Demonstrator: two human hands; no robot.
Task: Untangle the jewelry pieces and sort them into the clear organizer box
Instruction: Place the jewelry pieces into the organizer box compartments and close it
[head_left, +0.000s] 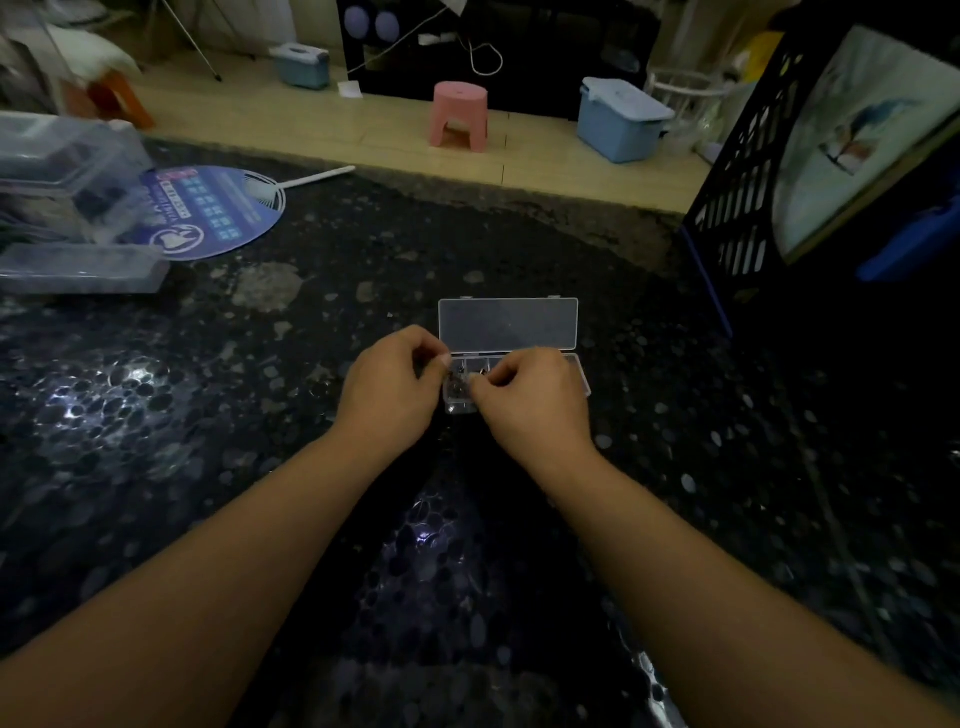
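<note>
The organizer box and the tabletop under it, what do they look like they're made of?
Organizer box: clear, slightly frosted hard plastic, probably; the dark table shows through its open lid, and small moulded hinges sit along the lid's far edge. Tabletop: dark, glossy, pebble-patterned surface with sharp light reflections, perhaps polished stone or a printed cover; cannot tell which.

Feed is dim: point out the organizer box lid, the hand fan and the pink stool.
organizer box lid (508, 323), head view, middle of the open clear lid
hand fan (218, 210), head view, printed face
pink stool (460, 104), head view, seat front

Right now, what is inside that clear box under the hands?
The clear organizer box lies open. A few small dark jewelry pieces show at its left end; both hands cover the rest, so its contents cannot be told.
</note>
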